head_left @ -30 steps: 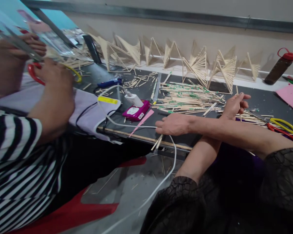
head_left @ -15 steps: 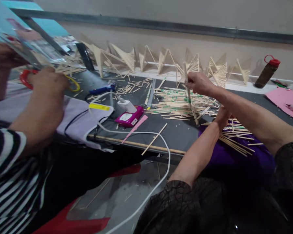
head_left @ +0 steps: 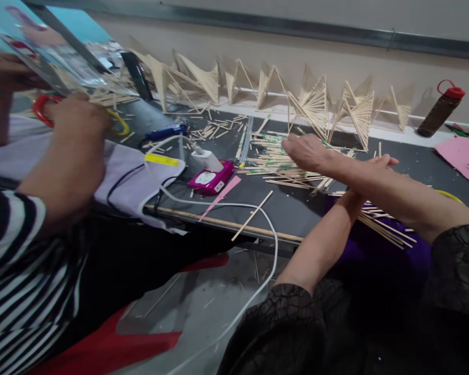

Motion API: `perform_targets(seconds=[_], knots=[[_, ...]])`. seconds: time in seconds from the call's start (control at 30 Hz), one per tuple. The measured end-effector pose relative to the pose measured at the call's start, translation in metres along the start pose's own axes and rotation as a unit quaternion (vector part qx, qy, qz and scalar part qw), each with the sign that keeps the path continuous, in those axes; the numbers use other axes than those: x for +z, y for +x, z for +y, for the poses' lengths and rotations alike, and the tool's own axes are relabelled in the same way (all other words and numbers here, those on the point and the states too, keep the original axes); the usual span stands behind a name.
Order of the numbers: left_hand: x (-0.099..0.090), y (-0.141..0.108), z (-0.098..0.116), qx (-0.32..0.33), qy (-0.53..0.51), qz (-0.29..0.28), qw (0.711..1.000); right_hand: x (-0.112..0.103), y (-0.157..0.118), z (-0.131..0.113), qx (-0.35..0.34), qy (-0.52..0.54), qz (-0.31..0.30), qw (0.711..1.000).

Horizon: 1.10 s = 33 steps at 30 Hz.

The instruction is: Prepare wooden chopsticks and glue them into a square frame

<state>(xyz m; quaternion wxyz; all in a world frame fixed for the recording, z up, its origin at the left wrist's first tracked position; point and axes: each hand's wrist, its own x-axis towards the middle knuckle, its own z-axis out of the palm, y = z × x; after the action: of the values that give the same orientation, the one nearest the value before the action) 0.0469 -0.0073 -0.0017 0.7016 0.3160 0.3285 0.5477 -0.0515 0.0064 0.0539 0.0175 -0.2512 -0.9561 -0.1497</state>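
Note:
My forearms cross, the right over the left. My right hand [head_left: 305, 151] is closed over the left part of a pile of thin wooden sticks with green marks [head_left: 273, 159]; its fingertips are hidden. My left hand [head_left: 385, 161], partly behind my right forearm, is closed round a short upright stick [head_left: 380, 149]. More loose sticks [head_left: 383, 229] lie on purple cloth [head_left: 402, 260] below my right forearm. Behind my hands stand fan-shaped stick structures [head_left: 315, 107].
At the left, another person's hands [head_left: 76, 117] hold red-and-yellow-handled scissors [head_left: 45, 109]. A magenta power block [head_left: 211, 179] with a white cable, a blue glue gun [head_left: 166, 131], a red-capped bottle [head_left: 441, 112] and pink paper [head_left: 461, 156] are on the dark table [head_left: 289, 208].
My right hand has lowered onto the pile, and the upright sticks it held no longer show. My left hand has moved up and right into view. A yellow loop now shows at the right.

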Motion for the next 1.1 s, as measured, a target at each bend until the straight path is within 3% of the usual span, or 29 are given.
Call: perform_targets(seconds=[0.07, 0.17, 0.3, 0.4, 0.5, 0.57, 0.63, 0.7, 0.77, 0.87, 0.93, 1.0, 1.1], knots=[[0.001, 0.002, 0.001, -0.002, 0.037, -0.039, 0.999, -0.002, 0.001, -0.024, -0.095, 0.010, -0.024, 0.995], [0.003, 0.002, 0.003, -0.010, 0.059, -0.027, 0.998, 0.000, 0.001, -0.060, -0.240, 0.031, -0.051, 0.969], [0.004, -0.002, 0.007, -0.010, 0.071, -0.020, 0.997, 0.010, 0.000, -0.079, -0.261, 0.036, -0.076, 0.962], [0.001, -0.003, 0.007, -0.006, 0.077, -0.019, 0.997, 0.009, 0.001, -0.067, -0.222, 0.033, -0.091, 0.970], [-0.003, -0.003, 0.005, 0.005, 0.080, -0.031, 0.996, -0.008, -0.003, -0.040, -0.160, 0.030, -0.074, 0.984], [-0.005, -0.003, 0.004, 0.033, 0.063, -0.032, 0.997, -0.024, -0.016, -0.017, -0.083, 0.070, -0.017, 0.994], [-0.006, -0.003, 0.003, 0.064, 0.025, -0.001, 0.998, -0.039, -0.042, 0.009, -0.003, 0.173, 0.039, 0.984], [-0.006, -0.001, 0.005, 0.079, -0.008, 0.048, 0.996, -0.046, -0.080, 0.035, 0.068, 0.285, 0.097, 0.951], [-0.005, 0.001, 0.009, 0.067, -0.023, 0.075, 0.995, -0.042, -0.124, 0.058, 0.140, 0.393, 0.138, 0.898], [-0.004, 0.001, 0.018, 0.010, -0.066, 0.054, 0.996, -0.019, -0.184, 0.080, 0.233, 0.525, 0.140, 0.806], [-0.003, 0.001, 0.022, -0.007, -0.093, 0.034, 0.995, 0.002, -0.209, 0.086, 0.270, 0.574, 0.132, 0.762], [-0.004, 0.000, 0.023, -0.012, -0.088, 0.020, 0.996, 0.021, -0.221, 0.089, 0.274, 0.604, 0.132, 0.736], [-0.006, 0.000, 0.020, -0.010, -0.033, 0.031, 0.999, 0.040, -0.222, 0.091, 0.280, 0.606, 0.123, 0.734]])
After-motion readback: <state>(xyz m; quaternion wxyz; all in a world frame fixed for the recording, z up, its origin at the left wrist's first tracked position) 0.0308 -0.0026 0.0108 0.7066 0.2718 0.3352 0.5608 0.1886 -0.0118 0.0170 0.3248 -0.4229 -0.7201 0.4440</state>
